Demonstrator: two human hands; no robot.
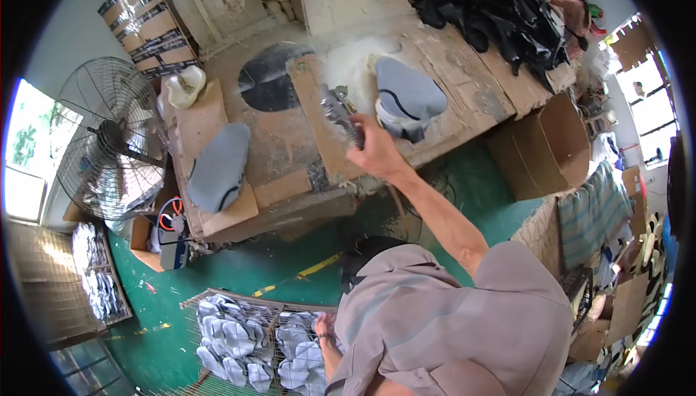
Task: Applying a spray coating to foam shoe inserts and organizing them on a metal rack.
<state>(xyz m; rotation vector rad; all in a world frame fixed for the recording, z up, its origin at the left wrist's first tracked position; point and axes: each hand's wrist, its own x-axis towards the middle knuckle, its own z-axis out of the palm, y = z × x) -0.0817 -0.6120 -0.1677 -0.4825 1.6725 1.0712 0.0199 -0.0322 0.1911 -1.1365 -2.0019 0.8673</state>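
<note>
My right hand (375, 151) is closed round the grip of a metallic spray gun (338, 111) above the cardboard-covered table. To its right, a smooth grey curved pad (410, 88) with a black line across it rests on a pale support. Another such grey pad (220, 166) lies at the table's left corner, away from both hands. Low in the picture my left hand (325, 325) is at the edge of a wire rack (274, 327) that bears several grey pieces (232, 334). Its fingers look curled, and what they grip is too small to make out.
Left of the table (272, 146) stands a large fan (110, 135). A cream moulded piece (186, 86) lies near the back left, and a black sheet pile (493, 8) covers the far right. An open cardboard box (544, 146) stands beside the table; another person (573, 13) is beyond.
</note>
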